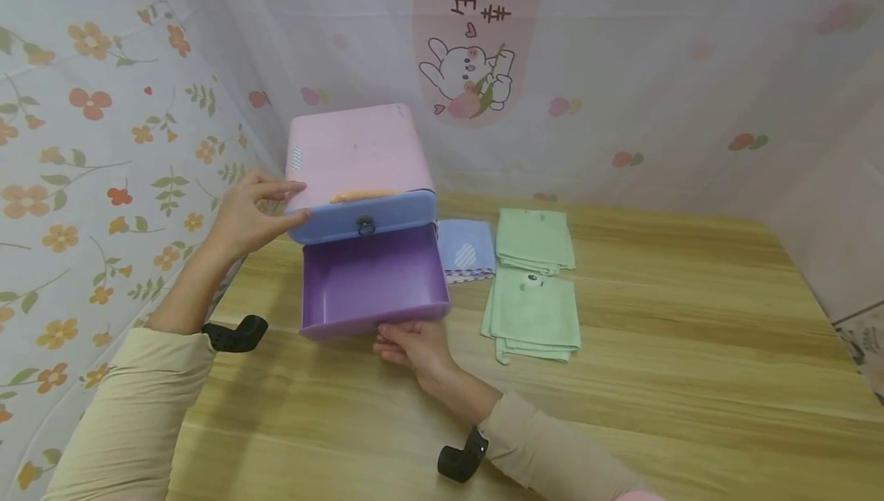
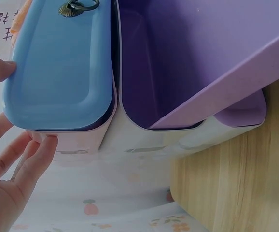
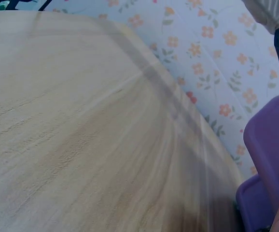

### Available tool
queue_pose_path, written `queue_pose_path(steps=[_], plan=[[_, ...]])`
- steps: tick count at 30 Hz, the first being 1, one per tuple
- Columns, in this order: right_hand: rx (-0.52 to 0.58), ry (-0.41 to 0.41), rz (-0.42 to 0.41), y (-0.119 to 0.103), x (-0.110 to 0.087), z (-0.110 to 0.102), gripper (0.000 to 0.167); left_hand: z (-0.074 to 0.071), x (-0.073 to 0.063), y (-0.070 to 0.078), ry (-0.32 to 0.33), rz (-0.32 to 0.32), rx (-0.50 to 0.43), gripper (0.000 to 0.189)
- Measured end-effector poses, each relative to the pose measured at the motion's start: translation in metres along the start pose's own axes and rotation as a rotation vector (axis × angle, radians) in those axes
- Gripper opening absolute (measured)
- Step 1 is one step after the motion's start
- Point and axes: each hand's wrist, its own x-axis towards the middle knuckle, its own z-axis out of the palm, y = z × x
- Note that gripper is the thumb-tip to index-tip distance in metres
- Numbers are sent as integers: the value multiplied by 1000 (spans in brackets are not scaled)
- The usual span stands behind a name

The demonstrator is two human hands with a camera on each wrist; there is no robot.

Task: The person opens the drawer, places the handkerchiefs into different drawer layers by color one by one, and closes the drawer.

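Observation:
A small chest with a pink top (image 1: 355, 148) and a blue upper drawer front (image 1: 338, 219) stands at the table's left back. Below the blue front, a purple drawer (image 1: 376, 278) is pulled out and bare inside. My left hand (image 1: 245, 213) touches the chest's upper left corner, fingers spread; one fingertip meets the blue front's edge in the left wrist view. My right hand (image 1: 417, 347) pinches a small pull at the purple drawer's front, mostly hidden by the fingers. The left wrist view shows another purple drawer front (image 2: 243, 111) lower down.
Right of the chest lie a folded blue cloth (image 1: 466, 246) and two folded green cloths, one farther (image 1: 532, 238) and one nearer (image 1: 535, 313). A patterned curtain (image 1: 621, 87) hangs behind the wooden table (image 1: 691, 332), and a floral one (image 1: 83, 140) at its left.

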Motion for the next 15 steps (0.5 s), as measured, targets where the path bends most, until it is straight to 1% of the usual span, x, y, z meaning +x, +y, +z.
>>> queue_pose_path(steps=[2, 7, 12, 15], plan=[[0, -3, 2, 1, 0, -1, 9, -1, -1, 1, 2, -1, -2, 45], [-24, -36, -32, 4, -2, -3, 13, 0, 0, 1, 4, 3, -1, 44], [-103, -96, -71, 6, -3, -11, 17, 0, 0, -1, 9, 15, 1, 44], [-174, -129, -95, 5, -4, -17, 20, 1, -1, -1, 10, 16, 2, 44]])
